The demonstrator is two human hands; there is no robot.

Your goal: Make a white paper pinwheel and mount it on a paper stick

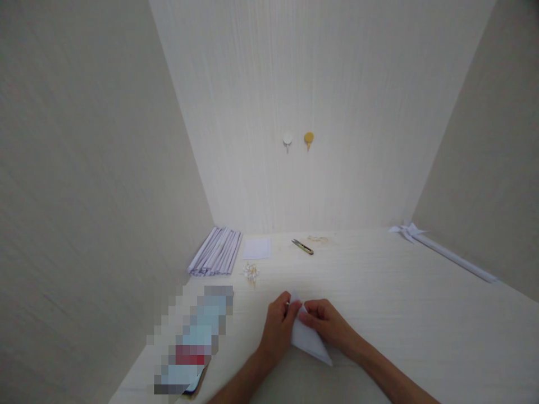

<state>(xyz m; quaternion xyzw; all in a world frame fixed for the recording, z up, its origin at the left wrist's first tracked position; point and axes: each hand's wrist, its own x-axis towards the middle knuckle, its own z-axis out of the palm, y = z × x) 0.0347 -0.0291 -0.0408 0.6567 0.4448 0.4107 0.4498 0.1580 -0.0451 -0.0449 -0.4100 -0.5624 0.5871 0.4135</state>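
Your left hand (278, 326) and right hand (327, 324) had fingers (295, 307) pinched on the far tip of the folded paper (307, 341), both equally near, its long axis trailing back rightward along the desk (379, 292).

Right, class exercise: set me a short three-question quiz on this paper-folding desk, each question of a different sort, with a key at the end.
1. True or false: the left hand and the right hand both pinch the folded white paper near its top corner.
2. What lies on the desk just right of the square white sheet? A) thread snips B) a stapler C) a glue stick
3. Fill in: the paper pinwheel lies at the foot of the ___ wall.
Key: 1 true; 2 A; 3 right.
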